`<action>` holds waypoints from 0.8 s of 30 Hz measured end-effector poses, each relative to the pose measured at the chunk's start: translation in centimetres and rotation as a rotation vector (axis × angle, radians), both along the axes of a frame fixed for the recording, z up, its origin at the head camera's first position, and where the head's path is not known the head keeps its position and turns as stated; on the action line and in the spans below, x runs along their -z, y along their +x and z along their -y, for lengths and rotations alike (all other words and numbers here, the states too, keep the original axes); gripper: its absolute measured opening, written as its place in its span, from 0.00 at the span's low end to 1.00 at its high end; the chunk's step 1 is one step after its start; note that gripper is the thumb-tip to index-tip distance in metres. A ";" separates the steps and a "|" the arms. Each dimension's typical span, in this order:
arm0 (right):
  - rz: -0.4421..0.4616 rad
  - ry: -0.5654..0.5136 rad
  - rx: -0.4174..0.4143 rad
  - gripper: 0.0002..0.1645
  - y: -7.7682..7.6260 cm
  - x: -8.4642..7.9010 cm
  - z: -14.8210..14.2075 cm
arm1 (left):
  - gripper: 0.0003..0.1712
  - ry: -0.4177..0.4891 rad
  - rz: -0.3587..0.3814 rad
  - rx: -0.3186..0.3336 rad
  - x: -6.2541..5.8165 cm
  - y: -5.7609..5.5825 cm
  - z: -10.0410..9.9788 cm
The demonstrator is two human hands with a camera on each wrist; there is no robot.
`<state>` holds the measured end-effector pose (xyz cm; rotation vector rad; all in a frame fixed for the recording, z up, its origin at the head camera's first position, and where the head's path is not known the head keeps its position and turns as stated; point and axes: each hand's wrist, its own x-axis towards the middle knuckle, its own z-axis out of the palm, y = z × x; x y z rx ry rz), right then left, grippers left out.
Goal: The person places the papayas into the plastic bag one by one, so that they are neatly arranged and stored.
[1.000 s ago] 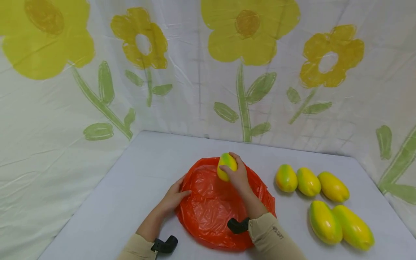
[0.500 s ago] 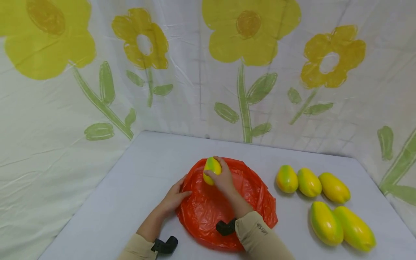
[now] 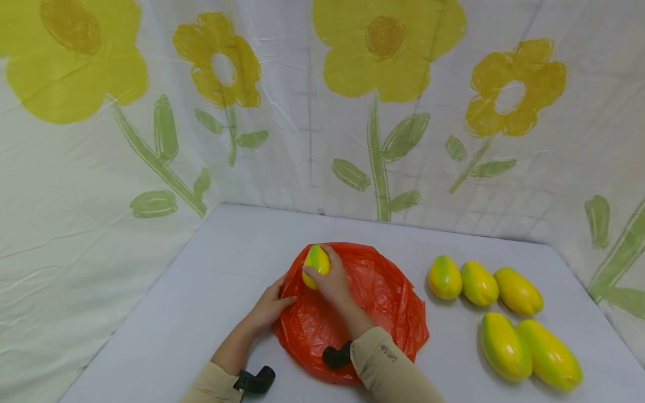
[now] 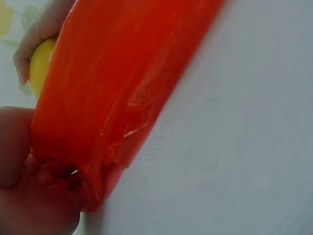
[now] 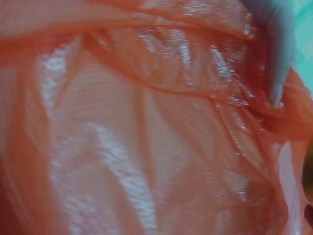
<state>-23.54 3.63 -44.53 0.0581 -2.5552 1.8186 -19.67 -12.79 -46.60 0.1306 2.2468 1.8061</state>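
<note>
Gripped a glossy yellow-and-green oval fruit (image 3: 317, 257) in the curled fingers of the right hand (image 3: 334, 282), over the far left part of a round-spread, crinkled red plastic bag (image 3: 385, 291). Held that bag's left edge between the thumb and fingers of the left hand (image 3: 269, 309). Had a row of three similar fruits (image 3: 480, 282) and a nearer pair (image 3: 546, 352) to the bag's right, on a smooth white table (image 3: 242, 240).

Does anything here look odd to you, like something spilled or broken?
Nothing stands out: I see no spill or breakage. The red bag is wrinkled, which is ordinary for thin plastic. The left hand grips its edge, the right hand holds a fruit at the opening, and five more fruits look undamaged.
</note>
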 end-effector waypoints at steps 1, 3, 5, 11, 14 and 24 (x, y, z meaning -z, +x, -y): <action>-0.003 0.010 -0.004 0.41 0.0 0.1 0.1 | 0.36 0.001 0.001 -0.001 0.0 0.0 0.0; -0.016 0.030 -0.015 0.41 0.1 0.3 0.3 | 0.35 -0.002 -0.003 0.003 0.0 0.0 0.1; -0.022 0.039 -0.027 0.41 0.1 0.6 0.4 | 0.34 -0.008 -0.008 0.011 -0.1 0.0 0.0; -0.010 0.049 -0.068 0.42 0.1 1.1 0.6 | 0.35 -0.031 -0.007 0.043 0.0 -0.1 0.1; -0.006 0.054 -0.075 0.43 0.1 1.3 0.7 | 0.35 -0.028 -0.003 0.045 0.1 -0.1 0.1; -0.002 0.089 -0.064 0.44 0.4 1.4 1.1 | 0.35 -0.043 0.010 0.043 0.1 -0.2 0.2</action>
